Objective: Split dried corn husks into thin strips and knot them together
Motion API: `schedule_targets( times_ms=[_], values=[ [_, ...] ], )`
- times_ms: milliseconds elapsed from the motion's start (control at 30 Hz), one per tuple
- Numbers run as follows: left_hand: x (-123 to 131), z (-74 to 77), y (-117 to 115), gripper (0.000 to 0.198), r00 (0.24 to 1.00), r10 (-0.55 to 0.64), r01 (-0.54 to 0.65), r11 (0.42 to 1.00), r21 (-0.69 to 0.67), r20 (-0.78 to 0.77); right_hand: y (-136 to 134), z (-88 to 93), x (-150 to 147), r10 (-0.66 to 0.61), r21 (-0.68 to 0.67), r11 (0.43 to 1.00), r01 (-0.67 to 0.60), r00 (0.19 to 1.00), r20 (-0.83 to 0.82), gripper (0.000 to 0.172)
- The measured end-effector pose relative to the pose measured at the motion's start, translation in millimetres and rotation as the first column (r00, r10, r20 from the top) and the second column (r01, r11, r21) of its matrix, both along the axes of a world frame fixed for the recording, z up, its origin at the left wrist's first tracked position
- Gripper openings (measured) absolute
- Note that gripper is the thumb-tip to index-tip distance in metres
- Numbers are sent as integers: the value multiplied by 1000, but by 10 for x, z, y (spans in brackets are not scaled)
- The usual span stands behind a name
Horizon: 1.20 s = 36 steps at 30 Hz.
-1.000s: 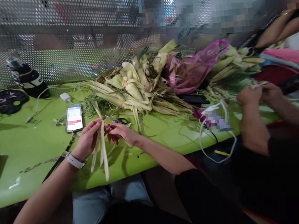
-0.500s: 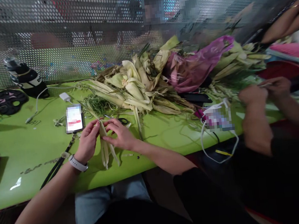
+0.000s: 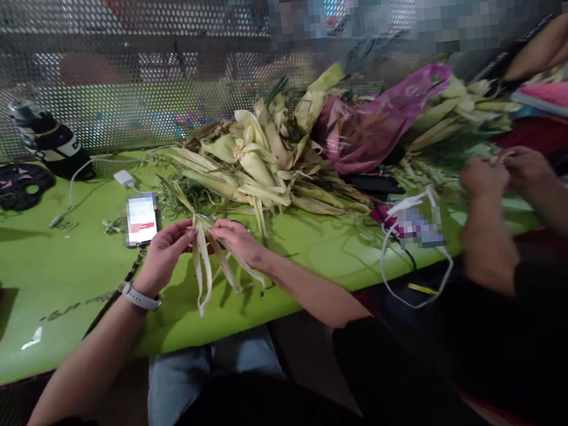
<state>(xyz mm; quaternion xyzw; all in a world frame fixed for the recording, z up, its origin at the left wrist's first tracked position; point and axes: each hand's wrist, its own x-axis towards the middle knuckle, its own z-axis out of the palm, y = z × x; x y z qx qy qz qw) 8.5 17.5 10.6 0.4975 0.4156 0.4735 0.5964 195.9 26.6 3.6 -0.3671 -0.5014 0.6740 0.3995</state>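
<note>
The work in hand looks like sorting a small bunch of pale corn-husk strips (image 3: 202,264) into separate strands. The left hand (image 3: 164,252) pinches the top of the bunch between thumb and fingertips, and the right hand (image 3: 239,239) is closed on the same top end just beside it, so both hands grip the husk where the strips meet. Below that pinch the strips hang free and fan out into at least 3 strands, their tips just above the green tabletop (image 3: 42,263) near its front edge.

Judging from the fan, the parting is partly done. Going further would call for a firm hold with 1 hand at the joined end while the other draws a single strip sideways, slowly, since dry husk tears along its grain.

A phone (image 3: 141,219) lies just left of the hands, and a big heap of husks (image 3: 259,162) sits behind them against a pink plastic bag (image 3: 380,120). To the right, well apart, a co-worker's 2 hands (image 3: 484,177) are busy with husk of their own.
</note>
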Motion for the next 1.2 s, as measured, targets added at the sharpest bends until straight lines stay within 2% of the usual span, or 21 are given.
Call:
schedule_targets(
  times_ms=[100,167,300,500,667,733,900,1000,1067,1133,1200],
  values=[
    [-25,16,26,31,1000,4,-4,1000,-24,-14,38,-23,7,34,-127,991,-47,994,-104,16],
    [-33,23,34,28,1000,19,-20,998,-62,-12,48,-33,7,57,-145,987,-76,990,-132,16],
    [-23,33,23,22,999,-1,-3,994,-105,-33,43,-25,12,34,-102,994,-47,991,-126,20],
    [-28,-3,22,20,995,-74,72,997,-27,-63,30,-14,42,97,-59,993,-99,994,-41,20],
    [-62,-9,34,16,991,-123,122,992,-27,-47,8,19,49,54,115,991,-62,995,79,28],
    [-58,4,27,15,993,-105,104,994,-25,-57,3,31,49,58,140,988,-67,996,69,27],
    [-19,39,1,17,989,-34,36,999,16,-141,8,1,32,33,69,997,-33,999,4,29],
    [-3,44,-10,22,986,-16,22,999,40,-164,9,-39,9,15,60,998,-17,999,35,42],
    [0,48,-20,24,988,-1,9,999,51,-155,19,-48,7,44,78,996,-51,995,85,50],
    [-5,57,-29,24,990,-2,10,998,58,-144,41,-7,39,80,141,985,-104,983,162,43],
    [-26,68,-26,21,991,-39,48,997,63,-132,74,124,118,94,242,956,-165,956,279,29]
  ],
)
